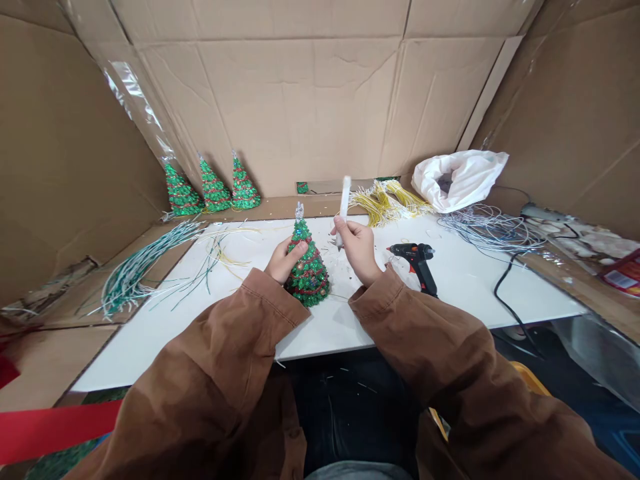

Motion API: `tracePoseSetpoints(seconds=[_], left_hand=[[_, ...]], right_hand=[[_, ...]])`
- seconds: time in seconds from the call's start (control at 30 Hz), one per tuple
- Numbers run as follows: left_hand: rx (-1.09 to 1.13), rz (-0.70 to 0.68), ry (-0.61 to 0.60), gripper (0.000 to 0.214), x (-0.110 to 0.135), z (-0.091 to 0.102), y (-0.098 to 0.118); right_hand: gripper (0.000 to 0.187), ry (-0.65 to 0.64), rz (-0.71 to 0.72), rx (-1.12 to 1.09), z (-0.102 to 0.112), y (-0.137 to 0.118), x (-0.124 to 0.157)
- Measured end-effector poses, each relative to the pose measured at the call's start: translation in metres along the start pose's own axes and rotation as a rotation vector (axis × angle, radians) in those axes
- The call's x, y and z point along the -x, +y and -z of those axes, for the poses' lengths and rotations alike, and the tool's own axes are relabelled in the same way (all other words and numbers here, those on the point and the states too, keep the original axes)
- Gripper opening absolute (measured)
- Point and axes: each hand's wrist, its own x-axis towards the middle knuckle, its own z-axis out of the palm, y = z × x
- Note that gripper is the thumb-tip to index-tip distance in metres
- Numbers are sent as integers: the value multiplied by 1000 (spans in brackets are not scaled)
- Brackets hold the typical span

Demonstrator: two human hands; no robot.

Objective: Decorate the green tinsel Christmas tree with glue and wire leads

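Tall cardboard walls [280,100] close in the work area, probably to keep small pieces from straying. Inside them is a white work surface [465,287], with the decorated green tree [307,273] standing upright near its front edge, close to the person, a spot that seems chosen for working on it at easy reach.

Well off to the left of that tree lies a sheaf of green-and-white wires [145,267], its strands roughly aligned, perhaps so that single ones can be drawn out. Far behind and right of the tree slumps a white bag [475,177], its mouth facing the person; a loose tangle of pale wires [493,230] spreads in front of the bag, and yellow-and-white wires [383,203] lie nearer the tree's rear. Three similar trees [216,187] stand in a row behind it to the left, apparently set aside out of the way.

Right of the tree, a black glue gun [420,263] lies with its handle toward the person, seemingly handy for the right side. The left hand [286,260] grips the tree's left flank, thumb across its front, likely to steady it. The right hand [356,245], just right of the tree, pinches a slim white tool [345,197] upright; its exact kind I cannot tell.
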Motion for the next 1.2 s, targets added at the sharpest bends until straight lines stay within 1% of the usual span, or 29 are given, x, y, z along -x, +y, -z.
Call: tracePoseSetpoints(seconds=[0.07, 0.13, 0.2, 0.23, 0.27, 0.3, 0.4, 0.43, 0.47, 0.53, 0.6, 0.63, 0.67, 0.73, 0.83, 0.97, 1.1, 1.2], left_hand=[[-2, 10, -15, 61, 0, 1, 1], [8, 9, -22, 62, 0, 2, 1], [18, 0, -19, 62, 0, 3, 0], [18, -2, -18, 62, 0, 3, -1], [16, 1, -18, 62, 0, 3, -2], [12, 4, -16, 63, 0, 3, -3], [9, -17, 14, 63, -1, 2, -3], [10, -30, 23, 62, -1, 1, -3], [9, -45, 33, 61, 0, 1, -2], [-7, -66, 67, 60, 1, 0, 0], [-30, -74, 124, 59, 1, 0, 2], [-32, -73, 148, 58, 1, 0, 1], [-25, -65, 159, 57, 1, 1, 0], [15, -38, 145, 57, -1, 4, -4], [95, -1, 81, 58, -4, 7, -8], [202, 15, -1, 61, -6, 7, -3], [248, 17, -9, 59, -7, 10, 6], [256, 10, -13, 51, -7, 14, 8]], right_hand=[[46, -48, -107, 177, 3, 12, -8], [39, -77, -185, 334, 3, 22, -11], [35, -48, -195, 424, 1, 26, -10], [39, -32, -172, 426, -1, 26, -9], [45, -44, -140, 386, -3, 24, -7], [49, -93, -105, 310, -4, 20, -5], [57, -364, 25, 37, -7, 7, 4], [59, -440, 77, -9, -7, 3, 7], [64, -487, 133, -19, -8, 0, 11], [80, -505, 231, 36, -10, -3, 17], [94, -479, 278, 105, -12, -2, 22], [97, -462, 285, 128, -14, -1, 24], [95, -446, 283, 139, -15, 1, 25], [86, -419, 263, 120, -17, 3, 26], [73, -382, 199, 31, -18, 5, 23], [62, -370, 76, -109, -16, 4, 17], [57, -396, -69, -363, -10, -1, 11], [51, -445, -158, -549, -3, -5, 7]])
